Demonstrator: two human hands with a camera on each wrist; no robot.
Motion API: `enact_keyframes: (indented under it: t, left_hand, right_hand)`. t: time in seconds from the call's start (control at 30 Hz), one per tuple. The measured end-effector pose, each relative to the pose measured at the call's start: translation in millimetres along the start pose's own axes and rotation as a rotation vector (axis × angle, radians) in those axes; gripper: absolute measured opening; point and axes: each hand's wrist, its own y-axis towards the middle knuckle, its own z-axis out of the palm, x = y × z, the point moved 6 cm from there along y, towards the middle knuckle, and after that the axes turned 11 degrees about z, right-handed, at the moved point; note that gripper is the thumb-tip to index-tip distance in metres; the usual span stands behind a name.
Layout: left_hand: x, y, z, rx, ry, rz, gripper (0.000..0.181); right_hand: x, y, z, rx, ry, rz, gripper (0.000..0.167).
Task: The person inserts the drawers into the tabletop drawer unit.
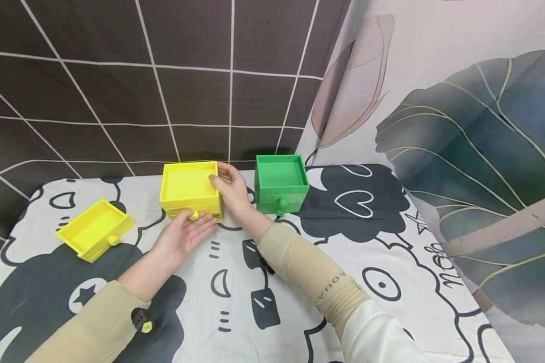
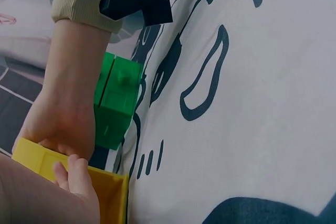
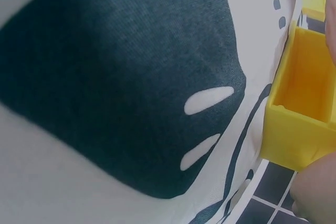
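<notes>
A yellow box (image 1: 188,184) with a shallow open top stands left of centre in the head view, a round knob (image 1: 194,215) on its front. My right hand (image 1: 233,194) grips its right side, thumb over the top rim and fingers around the back corner. Palm up, my left hand (image 1: 177,239) touches the lower front by the knob with extended fingers. A hollow opening shows in the yellow box (image 3: 291,137) in the right wrist view. Both the left hand (image 2: 73,192) and the right hand (image 2: 60,124) appear at the box in the left wrist view.
A separate yellow drawer (image 1: 93,227) with a knob lies at the left on the patterned cloth (image 1: 236,312). To the right of the yellow box stands a green box (image 1: 281,184) with a front knob. Behind them hangs a dark cloth with a white grid (image 1: 195,96).
</notes>
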Motion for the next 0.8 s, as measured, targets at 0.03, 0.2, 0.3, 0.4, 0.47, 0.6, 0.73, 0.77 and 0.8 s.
enact_keyframes:
  t: [0.03,0.2,0.3,0.4,0.47,0.6,0.73,0.77,0.8]
  left_hand:
    - [0.2,0.1,0.1,0.001,-0.001,-0.002,0.024]
    - [1.7,0.3,-1.5,0.011,0.004,-0.005,0.025]
    - [2.7,-0.3,-3.2,0.024,-0.005,-0.009,0.027]
    - [4.1,-1.8,-5.9,0.054,-0.018,-0.006,0.03]
    - [5.0,-3.2,-8.3,0.07,-0.031,-0.011,0.033]
    - [8.3,-8.0,-17.8,0.085,-0.031,-0.033,0.052]
    - [12.2,-13.5,-34.5,0.084,-0.037,-0.047,0.061]
    - [12.8,-14.8,-39.1,0.089,-0.042,-0.046,0.06]
    - [13.3,-16.1,-43.5,0.095,-0.049,-0.047,0.057]
  right_hand:
    - [-0.2,0.3,-0.1,-0.001,0.0,0.001,0.051]
    - [-0.4,0.5,-0.6,-0.002,0.001,-0.005,0.052]
    - [-0.2,0.7,-0.7,0.002,0.007,-0.011,0.052]
    - [-0.1,0.2,-0.7,0.004,0.009,-0.011,0.052]
    - [0.0,0.2,-0.8,0.003,0.01,-0.008,0.052]
    - [-0.3,0.7,-0.1,0.004,0.009,-0.003,0.052]
    - [-0.6,0.7,0.4,0.002,0.014,0.0,0.051]
    - [-0.4,0.6,0.3,0.002,0.014,0.0,0.051]
    - [0.0,0.4,0.0,0.0,0.017,0.001,0.051]
